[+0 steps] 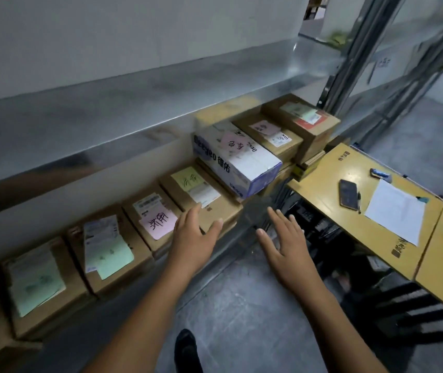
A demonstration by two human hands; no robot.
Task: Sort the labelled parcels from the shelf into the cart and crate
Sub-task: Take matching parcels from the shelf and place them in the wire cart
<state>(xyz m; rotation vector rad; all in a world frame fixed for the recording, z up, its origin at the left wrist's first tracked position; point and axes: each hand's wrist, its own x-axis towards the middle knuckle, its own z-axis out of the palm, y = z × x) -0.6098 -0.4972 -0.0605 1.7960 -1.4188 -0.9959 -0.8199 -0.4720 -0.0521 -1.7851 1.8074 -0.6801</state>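
Both hands are out flat, fingers straight & spread, nothing held. Your left hand (196,235) is over the near left corner of the yellow-note parcel (201,200); can't tell if it touches. Your right hand (282,238) is off to the parcel's right, by the shelf's front edge (247,222), apart from the box. The parcel sits on the low shelf, btwn the pink-note parcel (151,224) and the white-and-blue box (237,162).

Risks, as I judge them: the white-and-blue box sits stacked higher, its near end just beside the target's far side, so a careless lift may knock it. The notes look loosely stuck; drag your fingers across the top and one could peel off, and w/ it the sort info.

Around you: green-note parcels (107,254) further left. On the right, a yellow board (320,168) w/ a phone (348,193) & paper sheet (395,211) crowds your right-side swing. There's a dark frame below it; can't tell if that's the cart or crate.
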